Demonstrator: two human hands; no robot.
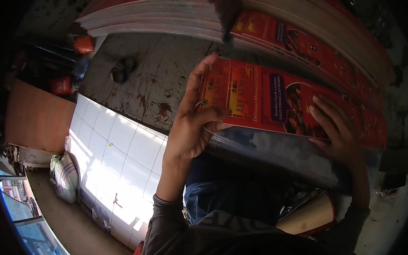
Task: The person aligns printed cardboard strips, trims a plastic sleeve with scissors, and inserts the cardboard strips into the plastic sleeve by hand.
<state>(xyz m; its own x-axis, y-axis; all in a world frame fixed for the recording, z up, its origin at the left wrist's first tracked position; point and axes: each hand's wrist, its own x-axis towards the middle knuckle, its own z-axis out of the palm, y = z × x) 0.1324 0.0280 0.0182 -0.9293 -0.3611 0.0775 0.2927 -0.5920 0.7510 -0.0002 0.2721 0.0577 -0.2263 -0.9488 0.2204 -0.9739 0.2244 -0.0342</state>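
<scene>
A red printed banner (pixel 262 94) with metal eyelets at its left end lies across the near edge of the worktable. My left hand (pixel 192 114) is closed on that left end, its thumb on the printed face and its other fingers round the edge, partly hidden. My right hand (pixel 335 127) rests on the banner farther right, over the food picture, with its fingers spread and nothing held. A clear plastic-like layer (pixel 269 149) hangs under the near edge of the banner. Behind it, more red banners (pixel 296 39) of the same print lie stacked.
Dark-handled scissors (pixel 122 69) lie on the scratched worktable (pixel 150 75). A thick stack of folded sheets (pixel 156 17) stands at the back. Left are a white tiled floor (pixel 117 146), a brown board (pixel 39 117) and a striped sack (pixel 64 176). A cardboard-like roll (pixel 310 214) lies below the table.
</scene>
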